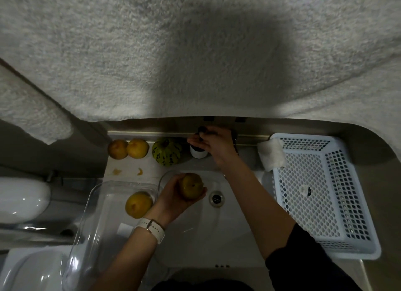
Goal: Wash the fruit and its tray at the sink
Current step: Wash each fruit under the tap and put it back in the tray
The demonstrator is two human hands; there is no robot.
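My left hand [173,200] holds a yellow-brown fruit [191,185] over the white sink basin [195,236], just left of the drain [216,198]. Reaching to the back of the sink, my right hand [213,144] grips the dark tap handle [202,130]. A clear plastic tray [95,217] rests on the sink's left side with one yellow fruit [138,205] in it. Two more yellow fruits [118,149] [137,148] and a green striped squash [166,151] sit on the back ledge.
A white perforated basket [321,193] lies at the right of the sink, with a folded white cloth [271,154] at its back corner. A white bottle [198,152] stands under my right hand. Peel scraps [128,171] lie on the ledge. A toilet [21,199] is left. Towel [195,52] hangs above.
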